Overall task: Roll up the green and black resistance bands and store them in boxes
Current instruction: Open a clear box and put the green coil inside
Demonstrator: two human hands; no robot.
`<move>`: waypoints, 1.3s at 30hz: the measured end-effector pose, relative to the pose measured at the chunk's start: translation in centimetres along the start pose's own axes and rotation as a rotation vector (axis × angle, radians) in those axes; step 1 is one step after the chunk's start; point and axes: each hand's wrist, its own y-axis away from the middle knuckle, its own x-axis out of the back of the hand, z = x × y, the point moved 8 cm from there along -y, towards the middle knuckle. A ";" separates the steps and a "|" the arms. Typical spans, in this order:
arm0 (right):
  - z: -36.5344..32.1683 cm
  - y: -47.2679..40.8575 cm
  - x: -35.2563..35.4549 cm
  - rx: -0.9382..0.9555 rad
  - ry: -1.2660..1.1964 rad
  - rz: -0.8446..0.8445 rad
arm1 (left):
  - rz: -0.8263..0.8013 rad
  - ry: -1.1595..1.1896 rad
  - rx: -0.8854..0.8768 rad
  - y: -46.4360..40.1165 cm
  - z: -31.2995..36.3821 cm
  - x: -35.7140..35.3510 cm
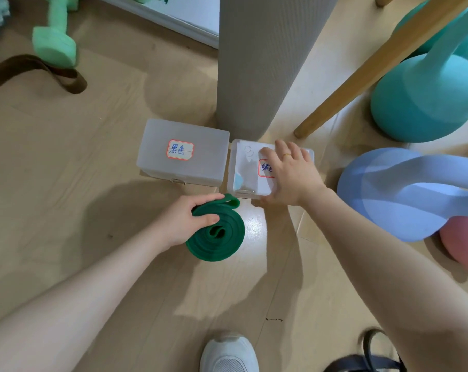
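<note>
The green resistance band (222, 237), rolled into a flat coil, is held just above the wooden floor by my left hand (186, 220), fingers over its top edge and its loose end sticking out toward the boxes. Two translucent lidded boxes stand side by side beyond it: the left box (183, 153) has a red-bordered label and its lid is down. My right hand (290, 174) lies flat on the lid of the right box (247, 170), covering part of its label. A dark band (367, 358) lies at the bottom right, partly out of view.
A grey rolled mat (257, 60) stands upright behind the boxes, with a wooden leg (361, 76) to its right. Teal (426, 98), blue (404, 189) and pink (466, 245) kettlebells crowd the right. A green dumbbell (54, 41) and brown strap (39, 72) lie far left. My white shoe (229, 354) is below.
</note>
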 end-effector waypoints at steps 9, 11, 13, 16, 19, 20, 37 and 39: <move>-3.2 3.1 0.9 0.071 -0.064 0.215 | 0.130 0.160 -0.014 1.0 -0.8 -0.7; -4.3 3.9 0.8 0.141 0.007 0.292 | 0.137 0.190 -0.009 1.0 -0.6 -0.9; -4.8 4.2 0.3 0.179 0.101 0.318 | 0.130 0.187 -0.003 1.1 -0.6 -1.2; -4.9 4.6 0.6 0.190 0.187 0.401 | 0.130 0.181 -0.010 1.2 -0.5 -1.4; -4.3 4.8 1.8 0.136 0.175 0.422 | 0.168 0.174 -0.025 1.0 -0.1 -1.2; -4.1 4.8 2.2 0.117 0.157 0.427 | 0.179 0.164 -0.030 1.0 0.1 -1.1; 2.7 6.0 8.2 -0.252 -0.006 0.742 | -0.112 0.195 -0.035 1.7 5.3 -0.4; 1.6 5.4 8.4 -0.214 0.040 0.780 | -0.175 0.190 -0.028 1.2 5.9 -1.1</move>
